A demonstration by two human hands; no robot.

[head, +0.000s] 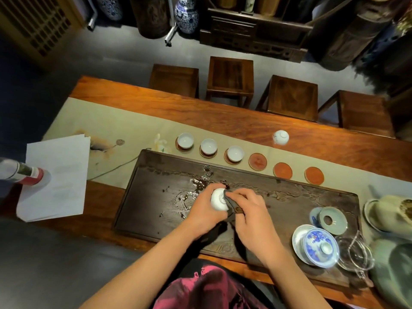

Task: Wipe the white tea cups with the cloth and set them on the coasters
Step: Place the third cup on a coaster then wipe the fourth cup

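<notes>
Cups (219, 199): five. Coasters (257, 161): six, three bare. Cloth (233, 205): one.

White tea cups (234, 153) plain; coasters (282, 170) orange-red with pale rims; cloth (231, 202) dark, near black. Tea tray (160, 175) dark brown wood; table (245, 123) reddish-brown with visible grain; runner (107, 121) pale beige with an ink-wash motif. Lidded bowl (318, 245) white with blue floral painting; floor vase (186, 15) blue-and-white patterned; paper sheets (55, 175) plain white.

Five white tea cups (185, 140) (one upturned), six coasters (257, 161), four stools (230, 78).
</notes>
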